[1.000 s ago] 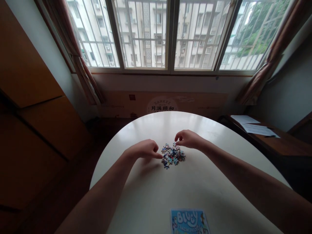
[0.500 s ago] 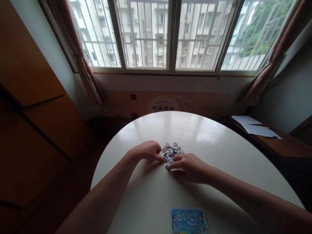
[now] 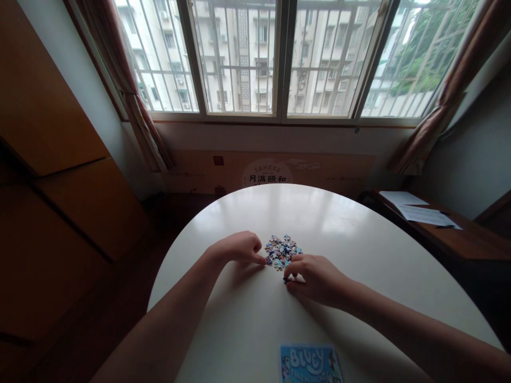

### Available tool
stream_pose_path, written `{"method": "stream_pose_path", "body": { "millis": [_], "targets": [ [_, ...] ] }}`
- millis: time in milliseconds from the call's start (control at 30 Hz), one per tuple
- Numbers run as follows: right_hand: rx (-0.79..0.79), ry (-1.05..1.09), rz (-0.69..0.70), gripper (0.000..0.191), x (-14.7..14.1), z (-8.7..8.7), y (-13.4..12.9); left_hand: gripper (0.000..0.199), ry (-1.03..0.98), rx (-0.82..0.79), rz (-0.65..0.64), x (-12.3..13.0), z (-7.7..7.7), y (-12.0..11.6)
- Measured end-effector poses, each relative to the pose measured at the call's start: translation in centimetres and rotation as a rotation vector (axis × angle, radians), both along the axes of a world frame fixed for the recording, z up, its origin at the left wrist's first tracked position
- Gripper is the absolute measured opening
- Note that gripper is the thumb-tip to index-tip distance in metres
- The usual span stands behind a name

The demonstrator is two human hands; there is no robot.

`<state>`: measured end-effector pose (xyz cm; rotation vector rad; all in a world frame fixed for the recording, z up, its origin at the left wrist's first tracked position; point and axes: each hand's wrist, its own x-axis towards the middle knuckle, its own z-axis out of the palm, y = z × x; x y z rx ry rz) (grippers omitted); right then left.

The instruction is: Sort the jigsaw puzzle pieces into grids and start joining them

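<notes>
A pile of small multicoloured puzzle pieces (image 3: 280, 251) lies in the middle of the white round table (image 3: 223, 324). My left hand (image 3: 243, 247) rests at the pile's left edge, fingers curled, thumb and finger near the lowest left pieces; whether it holds one is too small to tell. My right hand (image 3: 313, 275) is at the lower right of the pile, its thumb and fingers pinched on a dark puzzle piece (image 3: 286, 280) just in front of the pile. The hand hides part of the pile's right side.
A blue Bluey box or card (image 3: 310, 364) lies at the table's near edge of view. Papers (image 3: 427, 215) and a pen lie on a brown desk (image 3: 471, 239) at right. A barred window and curtains stand beyond the table.
My right hand has moved slightly right and toward me with a dark piece, away from the pile. My left hand has shifted very slightly left.
</notes>
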<state>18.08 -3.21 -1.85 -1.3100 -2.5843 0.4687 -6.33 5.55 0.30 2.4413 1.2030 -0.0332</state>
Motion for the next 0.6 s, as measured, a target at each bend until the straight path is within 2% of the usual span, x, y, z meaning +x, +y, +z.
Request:
{"method": "stream_pose_path", "body": {
  "millis": [167,400,600],
  "targets": [
    [-0.033,0.008,-0.057,0.026,0.4,0.0,0.1,0.04,-0.024,0.052,-0.007,0.2,0.7,-0.4],
    [-0.078,-0.028,-0.052,0.021,0.5,0.5,0.0,0.018,-0.039,0.208,-0.062,1.0,1.6,-1.8],
    [-0.141,0.023,-0.058,0.02,0.6,0.9,0.3,0.016,0.07,0.278,-0.047,2.1,1.5,-2.6]
  ]
}}
